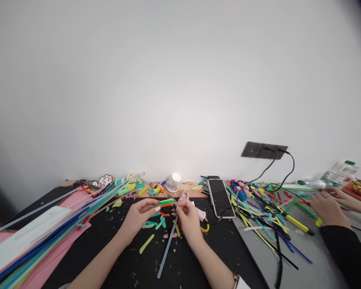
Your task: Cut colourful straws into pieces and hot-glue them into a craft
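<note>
My left hand (137, 216) and my right hand (189, 216) meet over a black mat (198, 261) and pinch a short green and orange piece of straw (165, 202) between their fingertips, one hand at each end. Under the hands lie several cut straw bits in green, yellow and orange, among them a yellow-green piece (146, 243). A long grey straw (167, 249) runs from beneath my right hand toward the near edge. A small pink item (201, 215) lies just right of my right hand.
A bundle of long coloured straws (57, 228) lies on pink sheets at left. A phone (220, 197) lies right of centre, a white cup (173, 182) behind. Another person's hands (329, 206) work at right among scattered straws and black cables from a wall socket (263, 150).
</note>
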Available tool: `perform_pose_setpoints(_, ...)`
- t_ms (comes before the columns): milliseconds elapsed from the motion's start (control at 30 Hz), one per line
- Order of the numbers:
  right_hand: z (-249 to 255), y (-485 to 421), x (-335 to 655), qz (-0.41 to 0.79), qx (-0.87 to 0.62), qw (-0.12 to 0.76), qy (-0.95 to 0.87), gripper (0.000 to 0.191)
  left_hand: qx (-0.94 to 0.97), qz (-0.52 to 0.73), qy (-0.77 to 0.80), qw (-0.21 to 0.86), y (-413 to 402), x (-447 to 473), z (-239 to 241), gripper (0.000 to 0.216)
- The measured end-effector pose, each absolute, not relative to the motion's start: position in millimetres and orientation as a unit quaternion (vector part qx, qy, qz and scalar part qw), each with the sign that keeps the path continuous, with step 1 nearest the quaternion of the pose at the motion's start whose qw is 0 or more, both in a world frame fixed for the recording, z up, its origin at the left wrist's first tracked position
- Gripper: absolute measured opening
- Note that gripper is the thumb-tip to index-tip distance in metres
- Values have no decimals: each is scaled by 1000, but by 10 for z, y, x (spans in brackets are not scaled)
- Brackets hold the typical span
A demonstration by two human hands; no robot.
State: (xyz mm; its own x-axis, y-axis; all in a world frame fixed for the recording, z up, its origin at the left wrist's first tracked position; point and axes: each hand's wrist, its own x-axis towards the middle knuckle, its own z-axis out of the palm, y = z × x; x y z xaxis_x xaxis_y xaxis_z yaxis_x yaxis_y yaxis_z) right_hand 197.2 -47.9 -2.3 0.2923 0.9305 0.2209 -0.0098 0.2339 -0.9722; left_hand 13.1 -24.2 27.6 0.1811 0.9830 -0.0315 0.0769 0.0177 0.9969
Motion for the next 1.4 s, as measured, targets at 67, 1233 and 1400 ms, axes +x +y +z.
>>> perform_pose_setpoints(67, -32, -486, 1972, 371, -495, 625, -475, 15, 559, 435, 475, 523, -245, 145, 296, 37)
perform_pose_setpoints(1233, 34, -482, 1988, 386, -508, 596, -488, 19, 553, 440, 477, 523, -219, 130, 270, 36)
perform_pose_setpoints(1400, 31, -481, 2001, 414, -487, 593, -490, 17, 530, 439, 467, 555, -186, 128, 206, 40)
